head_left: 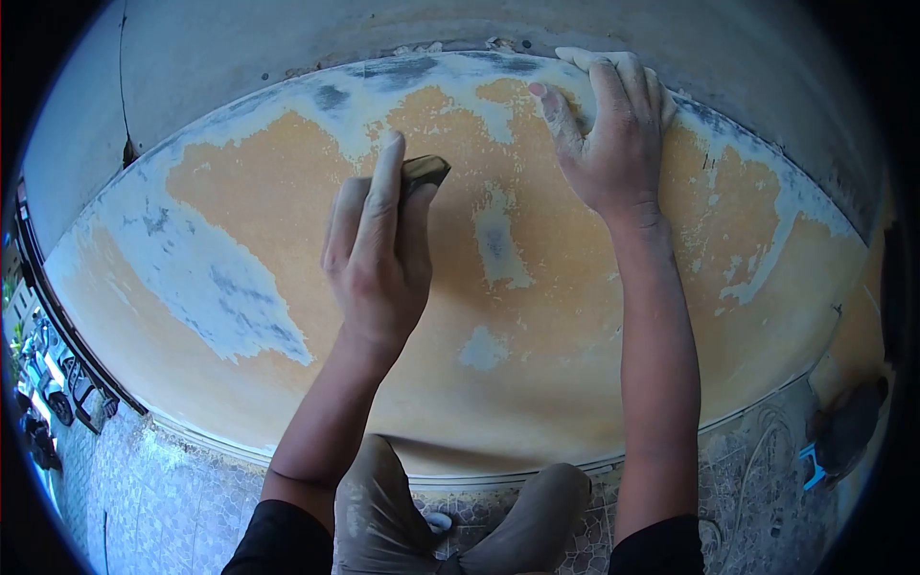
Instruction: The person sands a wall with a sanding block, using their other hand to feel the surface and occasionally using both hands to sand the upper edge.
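Observation:
My left hand (377, 225) holds a small dark block (426, 171) between its thumb and fingers, over the left-middle part of a large curved panel (422, 402). The panel is orange-tan with worn white and blue-grey patches. Dusty and pale at the fingertips, my right hand (618, 129) rests on the panel's upper edge. Its fingers are spread over the rim, with the thumb apart on the surface and nothing held.
Behind the panel's far edge rises a grey surface (335, 29). Patterned floor tiles (201, 508) lie below. Motorbikes (59, 383) stand at the far left. A crouching person (848, 426) is at the lower right, beside a small blue object (813, 467).

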Demonstrator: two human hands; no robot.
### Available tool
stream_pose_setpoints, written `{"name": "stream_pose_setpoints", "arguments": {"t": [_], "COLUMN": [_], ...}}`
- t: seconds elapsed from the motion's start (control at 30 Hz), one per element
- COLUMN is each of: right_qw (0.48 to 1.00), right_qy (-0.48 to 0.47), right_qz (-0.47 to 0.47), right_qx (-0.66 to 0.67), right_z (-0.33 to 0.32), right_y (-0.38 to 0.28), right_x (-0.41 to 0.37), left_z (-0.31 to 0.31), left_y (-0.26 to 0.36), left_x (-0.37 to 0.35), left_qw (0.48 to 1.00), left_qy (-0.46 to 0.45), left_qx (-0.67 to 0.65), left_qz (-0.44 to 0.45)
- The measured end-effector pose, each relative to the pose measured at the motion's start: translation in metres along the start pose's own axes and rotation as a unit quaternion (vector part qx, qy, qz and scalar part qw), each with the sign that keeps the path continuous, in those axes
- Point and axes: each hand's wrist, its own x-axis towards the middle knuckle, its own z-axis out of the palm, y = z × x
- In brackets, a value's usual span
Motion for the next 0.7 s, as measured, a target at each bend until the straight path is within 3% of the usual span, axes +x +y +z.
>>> {"name": "stream_pose_setpoints", "arguments": {"t": [0.1, 0.27, 0.33, 0.43, 0.7], "right_qw": [1.0, 0.999, 0.999, 0.999, 0.999], "right_qy": [0.021, 0.006, -0.002, -0.016, -0.013], "right_qz": [0.01, 0.032, 0.032, 0.029, 0.027], "right_qx": [0.012, 0.023, 0.029, 0.024, 0.027], "right_z": [0.002, -0.007, -0.011, -0.014, -0.01], "right_y": [-0.003, -0.011, -0.012, -0.011, -0.006], "right_x": [-0.001, 0.002, 0.001, 0.001, 0.0], "left_z": [0.02, 0.013, 0.007, 0.003, 0.021], "left_y": [0.007, 0.017, 0.017, 0.009, 0.023], "left_x": [0.009, 0.002, 0.009, 0.016, 0.017], "left_qw": [0.994, 0.989, 0.996, 0.993, 0.998], "left_qy": [-0.052, -0.078, -0.071, -0.104, -0.048], "left_qx": [0.064, 0.11, 0.043, 0.042, 0.046], "left_qz": [0.065, 0.056, -0.04, -0.02, 0.001]}}
